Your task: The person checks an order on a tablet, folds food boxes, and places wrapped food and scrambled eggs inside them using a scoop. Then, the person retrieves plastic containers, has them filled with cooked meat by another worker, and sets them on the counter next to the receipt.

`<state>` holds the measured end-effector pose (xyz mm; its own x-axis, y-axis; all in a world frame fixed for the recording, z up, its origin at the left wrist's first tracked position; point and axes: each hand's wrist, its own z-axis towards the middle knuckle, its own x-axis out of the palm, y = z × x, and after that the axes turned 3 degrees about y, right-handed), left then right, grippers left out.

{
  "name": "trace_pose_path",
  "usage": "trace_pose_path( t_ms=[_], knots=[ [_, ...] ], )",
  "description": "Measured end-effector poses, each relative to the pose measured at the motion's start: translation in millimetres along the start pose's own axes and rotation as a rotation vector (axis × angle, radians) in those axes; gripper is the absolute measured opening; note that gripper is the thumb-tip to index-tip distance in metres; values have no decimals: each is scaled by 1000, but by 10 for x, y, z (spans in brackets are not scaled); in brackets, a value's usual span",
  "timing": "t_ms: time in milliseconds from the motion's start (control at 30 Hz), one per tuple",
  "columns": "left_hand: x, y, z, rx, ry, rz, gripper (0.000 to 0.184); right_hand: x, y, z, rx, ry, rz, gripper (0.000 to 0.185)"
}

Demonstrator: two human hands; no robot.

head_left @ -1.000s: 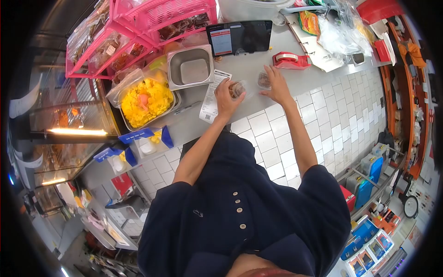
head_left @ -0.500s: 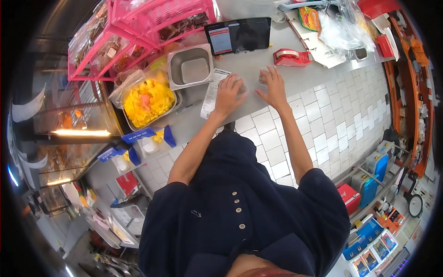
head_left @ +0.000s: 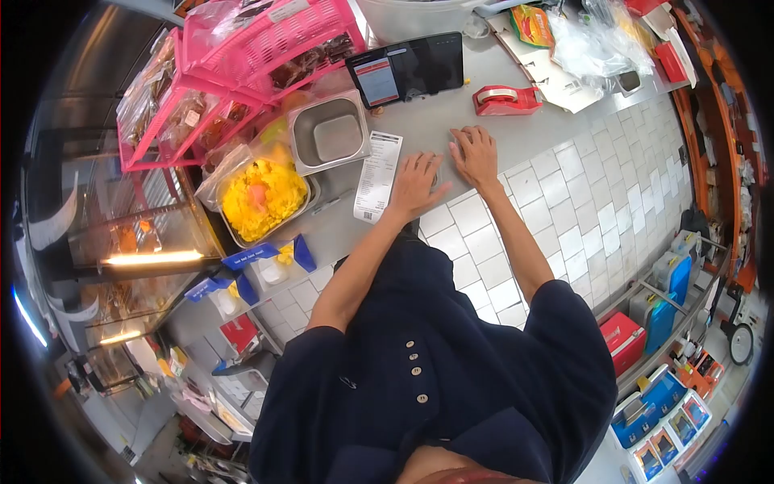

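My left hand is over the metal counter's front edge, just right of a long printed receipt. Its fingers are spread, and a bit of something clear shows beside the fingertips, mostly covered by the hand. To the right, my right hand rests on the counter with its fingers apart and nothing visible in it. A red tape dispenser lies beyond the right hand. Behind the receipt is an empty steel pan, and a tablet stands at the back.
Yellow food fills a tray at the left, below pink baskets of bagged items. Blue card holders sit at the front left edge. Plastic bags and cardboard lie at the back right.
Both hands held or covered small clear tubs; now the fingers are more spread and the tubs are hardly visible. The left hand has moved right and nearer my body, uncovering the receipt.
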<state>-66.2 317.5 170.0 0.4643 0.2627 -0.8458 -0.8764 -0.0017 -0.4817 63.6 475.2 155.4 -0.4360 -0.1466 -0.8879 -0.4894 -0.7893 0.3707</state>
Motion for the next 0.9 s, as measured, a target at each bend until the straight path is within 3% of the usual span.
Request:
trace_pose_path(
  t_ms=[133, 333, 467, 533, 633, 767, 900],
  knots=[
    [179, 9, 7, -54, -104, -13, 56, 61, 8, 42, 66, -77, 0, 23],
    [175, 16, 43, -97, -60, -34, 51, 183, 70, 136, 45, -141, -153, 13],
    [166, 0, 82, -26, -141, 74, 48, 209, 124, 235, 79, -129, -192, 12],
    [193, -13, 52, -47, -110, 74, 44, 168, 136, 243, 131, 28, -198, 17],
    [180, -34, 64, -62, -112, 71, 39, 102, 113, 250, 17, -80, -224, 24],
    [167, 11, 28, -72, -131, 82, 36, 91, 88, 271, 21, -100, -130, 27],
    [230, 59, 10, -129, -144, -159, 32, 257, 60, 265, 78, -103, -142, 25]
  ],
)
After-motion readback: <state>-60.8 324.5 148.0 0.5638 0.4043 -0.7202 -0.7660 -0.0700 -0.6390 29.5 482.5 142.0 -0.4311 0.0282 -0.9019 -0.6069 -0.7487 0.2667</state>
